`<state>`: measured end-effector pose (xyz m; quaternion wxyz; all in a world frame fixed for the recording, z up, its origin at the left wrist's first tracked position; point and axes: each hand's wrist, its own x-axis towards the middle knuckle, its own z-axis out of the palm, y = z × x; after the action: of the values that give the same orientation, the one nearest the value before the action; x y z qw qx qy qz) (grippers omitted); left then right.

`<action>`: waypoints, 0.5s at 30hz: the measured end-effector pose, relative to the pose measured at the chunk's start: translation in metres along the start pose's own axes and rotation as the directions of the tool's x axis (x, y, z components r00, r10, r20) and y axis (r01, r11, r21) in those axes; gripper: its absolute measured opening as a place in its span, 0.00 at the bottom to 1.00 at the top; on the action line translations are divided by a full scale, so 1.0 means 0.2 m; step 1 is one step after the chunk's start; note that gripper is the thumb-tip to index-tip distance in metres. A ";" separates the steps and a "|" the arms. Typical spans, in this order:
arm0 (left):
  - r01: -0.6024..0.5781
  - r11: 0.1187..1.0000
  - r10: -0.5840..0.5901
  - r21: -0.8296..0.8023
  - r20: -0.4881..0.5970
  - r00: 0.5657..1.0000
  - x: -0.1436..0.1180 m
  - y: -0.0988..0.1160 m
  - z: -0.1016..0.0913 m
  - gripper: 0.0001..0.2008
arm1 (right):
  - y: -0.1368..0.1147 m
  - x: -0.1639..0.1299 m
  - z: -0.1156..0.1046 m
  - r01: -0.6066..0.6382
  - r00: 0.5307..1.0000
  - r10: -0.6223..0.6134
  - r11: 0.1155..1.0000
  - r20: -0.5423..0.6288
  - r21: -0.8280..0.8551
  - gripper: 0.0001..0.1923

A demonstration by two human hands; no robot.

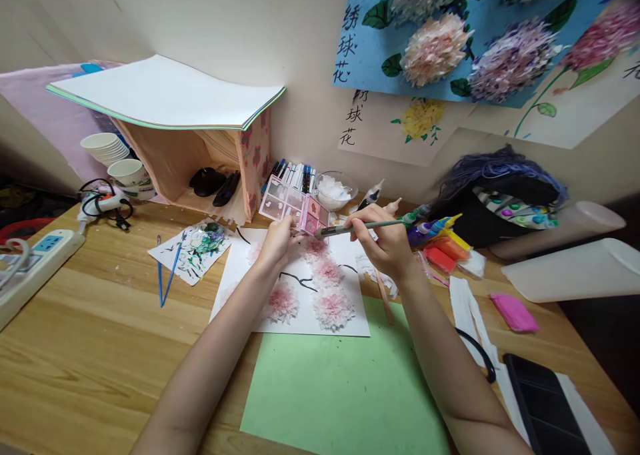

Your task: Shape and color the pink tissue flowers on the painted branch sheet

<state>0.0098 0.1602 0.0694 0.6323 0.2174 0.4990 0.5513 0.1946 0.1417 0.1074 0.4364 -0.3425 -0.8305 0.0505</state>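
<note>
Left hand [277, 241] grips pink paint palette [295, 208] at its edge. Right hand [386, 241] grasps paintbrush [365, 227], tip touching palette. White flower sheet [300, 295] lies on surface [100, 321].

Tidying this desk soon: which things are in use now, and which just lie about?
In use: left hand on pink palette; right hand holding brush; flower sheet.
Lying about: blue brushes, paper cups, power strip, pink clay.

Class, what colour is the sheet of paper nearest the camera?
Light green: the sheet, seen in the head view.
</note>
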 end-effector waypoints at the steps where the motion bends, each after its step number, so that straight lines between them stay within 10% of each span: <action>1: -0.002 1.000 0.002 0.001 -0.001 1.000 0.00 0.00 0.00 0.10 | 0.00 0.00 0.00 -0.014 1.000 0.014 1.000 -0.014 0.001 0.10; 15: -0.045 0.999 0.045 -0.003 -0.016 0.999 0.01 0.00 -0.02 0.08 | 0.02 -0.01 -0.01 0.011 0.999 -0.011 1.000 -0.042 0.009 0.08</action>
<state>0.0066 0.1611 0.0680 0.6161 0.2231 0.4982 0.5679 0.1988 0.1431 0.1054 0.4555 -0.3370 -0.8228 0.0447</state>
